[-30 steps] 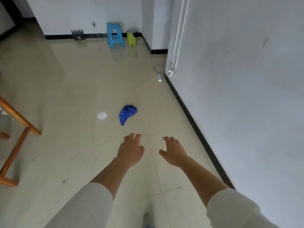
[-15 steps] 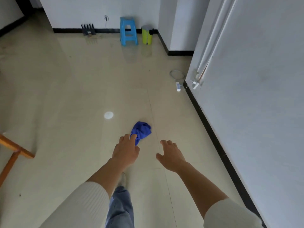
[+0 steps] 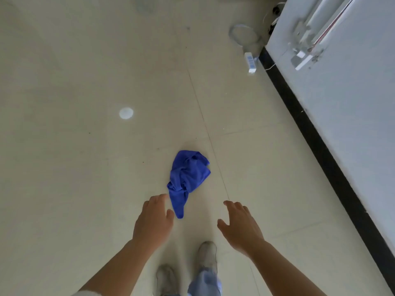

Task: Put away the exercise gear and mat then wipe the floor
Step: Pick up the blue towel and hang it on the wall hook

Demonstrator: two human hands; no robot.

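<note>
A: Looking down from the head camera. Where to find the cloth [image 3: 188, 176]?

B: Down on the pale tiled floor [image 3: 74, 189], middle of the picture. Blue, crumpled into a heap, with a narrow tail trailing toward the feet. Just left of a joint line between tiles.

A: And the left hand [image 3: 152, 223]?

B: Reaching forward, palm down, fingers loose and slightly spread. Holding nothing. Fingertips right beside the tail of the cloth; hard to say whether touching it or hovering above.

A: The right hand [image 3: 240, 227]?

B: Also stretched out, palm down, fingers spread and relaxed, thumb out to the side. Empty too. Off to the right of the cloth, clear of it, across the joint line.

A: Anything below the hands?

B: Two scuffed pale shoes [image 3: 207, 255] on the tiles, one ahead of the other, with a light blue trouser leg [image 3: 203, 283] over the front one. A scrap of white sleeve [image 3: 85, 294] at the bottom edge.

A: Farther off?

B: A round bright spot [image 3: 126, 113] on the floor, up and left of the cloth, well apart. Along the right, a white wall [image 3: 352, 124] with a black skirting board [image 3: 323, 150]. Near its far end, a white power strip [image 3: 250, 61] on the floor, and beside that a loose coil of cable [image 3: 243, 34].
</note>
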